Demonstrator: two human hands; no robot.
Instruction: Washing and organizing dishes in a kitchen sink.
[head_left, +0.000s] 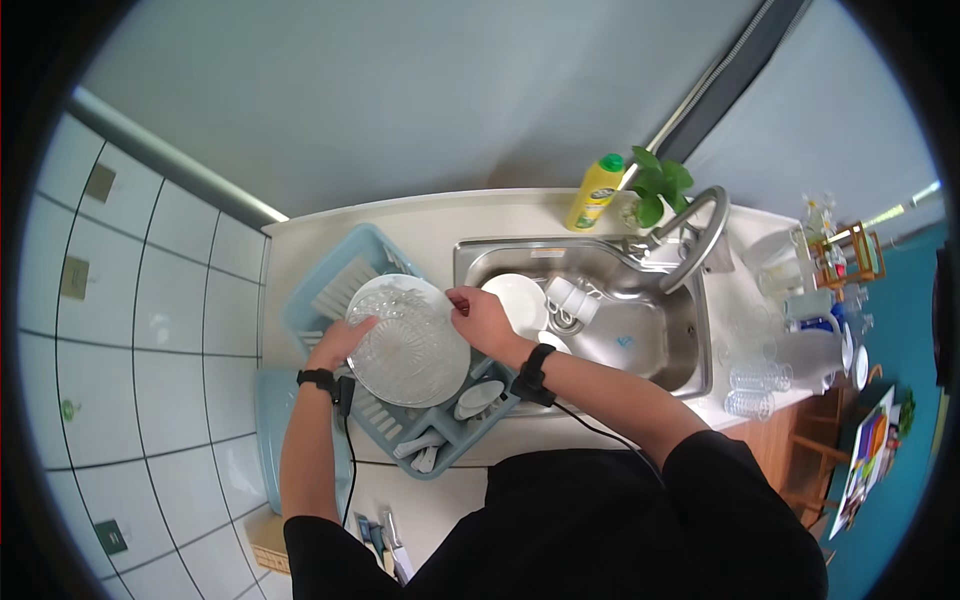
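Note:
A large cut-glass plate (409, 352) lies over a white plate (401, 285), whose rim shows along the far side. Both are above a light blue plastic dish rack (442, 469). My left hand (341, 345) grips the glass plate's left edge, thumb on top and fingers hidden beneath. At the right side, my right hand (481, 321) has its fingertips curled together against the plates' rims; whether they pinch a rim cannot be told. Small white dishes (480, 399) and white-handled utensils (424, 450) sit in the rack's near compartments.
The steel sink (637, 337) holds a white plate (516, 301) and white cups (574, 300) under a curved faucet (709, 240). Behind it stand a yellow cleaner bottle (596, 193) and a potted plant (660, 184). Glass tumblers (750, 403) crowd the right counter; knives (394, 540) lie nearby.

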